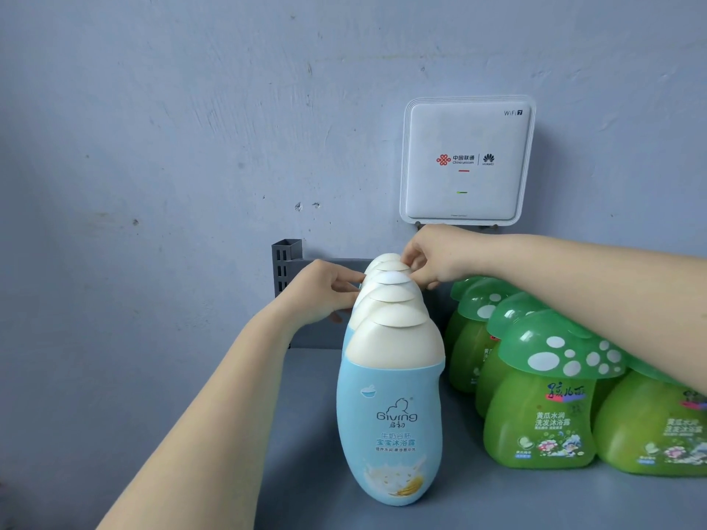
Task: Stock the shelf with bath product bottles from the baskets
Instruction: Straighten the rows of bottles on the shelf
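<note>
A row of several light-blue bath bottles with cream caps stands front to back on the grey shelf [306,434]; the front bottle [390,426] faces me. My left hand [325,292] touches the left side of the caps in the back of the row with its fingertips. My right hand [428,258] reaches over from the right, its curled fingers pinching the cap of the rear blue bottle [388,258]. To the right stand several green bottles with mushroom-shaped caps [543,395], packed in rows. No basket is in view.
A white router box [465,158] hangs on the blue-grey wall above the shelf's back. A dark grey slotted shelf post [285,265] rises at the back left corner. Bare shelf surface lies left of the blue row.
</note>
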